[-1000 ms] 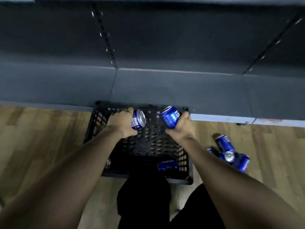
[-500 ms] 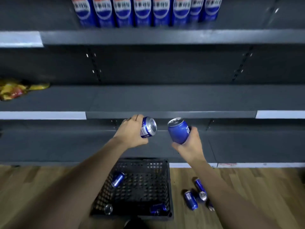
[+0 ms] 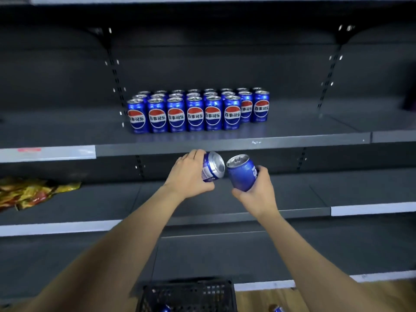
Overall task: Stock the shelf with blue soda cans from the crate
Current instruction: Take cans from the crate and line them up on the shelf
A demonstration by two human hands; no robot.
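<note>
My left hand (image 3: 188,174) grips a blue soda can (image 3: 213,166) tipped on its side, its silver end facing right. My right hand (image 3: 258,191) holds a second blue can (image 3: 242,172) tilted, top toward the left. Both cans hang just below the front edge of the dark shelf (image 3: 225,146). On that shelf stand several upright blue cans (image 3: 195,111) in rows, and the front row stops short of the two rightmost cans. The black crate (image 3: 186,293) sits on the floor at the bottom edge, with a can partly visible inside.
Yellow and red snack bags (image 3: 31,193) lie on the lower shelf at the left. A loose blue can (image 3: 278,309) lies on the wooden floor right of the crate. White price strips run along some shelf edges. Shelf brackets (image 3: 114,75) stand behind the cans.
Both hands have risen with their cans from over the crate to just under the stocked shelf. The view tilted up, bringing the rows of cans into full sight.
</note>
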